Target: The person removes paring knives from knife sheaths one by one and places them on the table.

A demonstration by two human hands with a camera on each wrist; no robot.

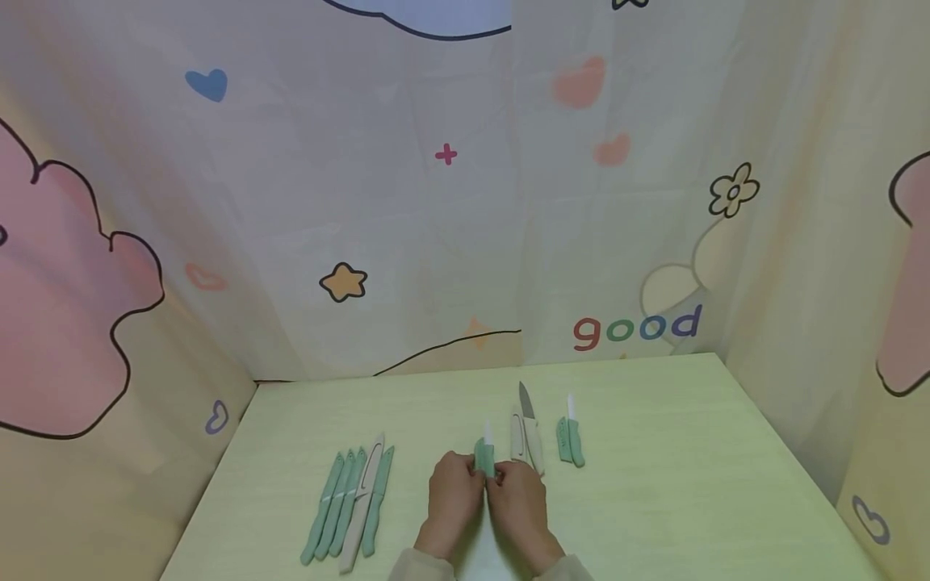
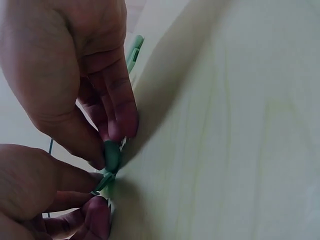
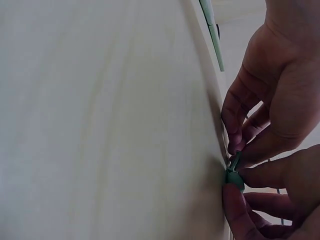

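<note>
Green knife (image 1: 490,461) and sheath (image 1: 479,453) are partly hidden by the fingers (image 1: 510,471).

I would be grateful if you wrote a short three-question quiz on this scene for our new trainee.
1. How many knives lie in the row to the left of the left hand?
2. True or false: the pale knife just beyond the right hand lies out of its sheath.
3. Fill in the colour: the green knife held between the hands has a bare ____ blade.

Key:
1. Five.
2. True; the sheath lies beside it.
3. White.
</note>
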